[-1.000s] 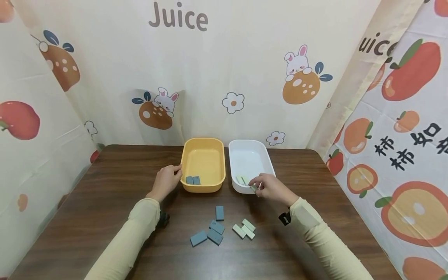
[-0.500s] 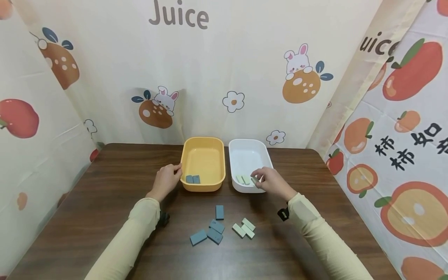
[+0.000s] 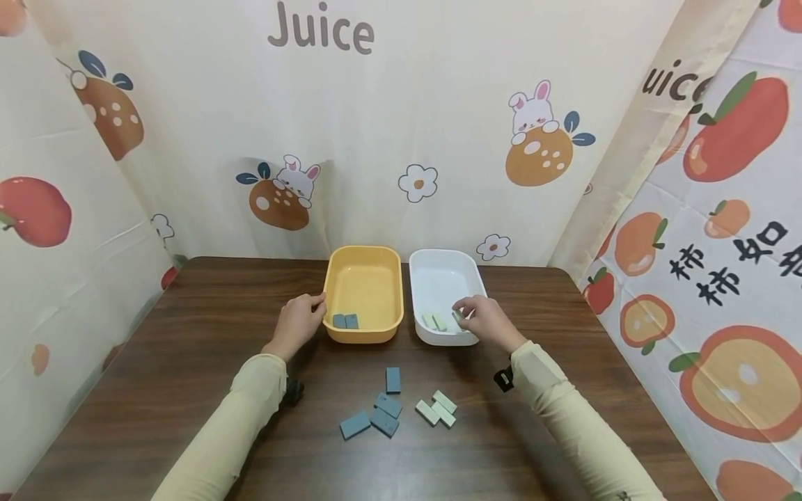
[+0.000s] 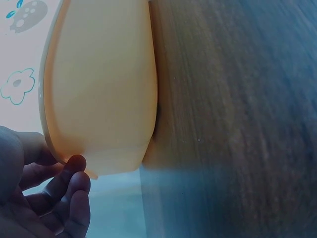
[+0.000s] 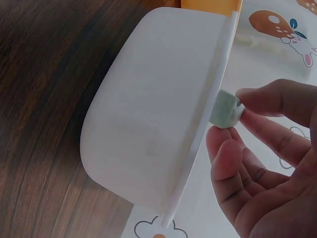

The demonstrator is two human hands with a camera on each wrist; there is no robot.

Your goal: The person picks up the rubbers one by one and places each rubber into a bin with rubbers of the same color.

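Observation:
On the left, my left hand point(image 3: 296, 323) pinches the side rim of a yellow plastic bin point(image 3: 365, 282); the left wrist view shows thumb and fingertips at that rim. Two blue-grey blocks point(image 3: 351, 321) lie inside, at its near end. My right hand point(image 3: 490, 322) is over the near right corner of a white bin point(image 3: 446, 278). Between its thumb and fingers it pinches a small pale green block point(image 5: 225, 109), partly hidden by the rim in the right wrist view. Two more pale green blocks point(image 3: 440, 321) lie side by side in the white bin.
Several blue-grey blocks point(image 3: 392, 380) lie on the dark wooden table point(image 3: 250, 278), in front of the yellow bin. Beside them, to the right, is a cluster of three pale green blocks point(image 3: 428, 413). A printed curtain point(image 3: 376, 104) hangs behind the table and at both sides.
My right hand has moved from the white bin's near rim to farther right and slightly inward, still pinching the pale green block. The left hand has stayed at the yellow bin's rim.

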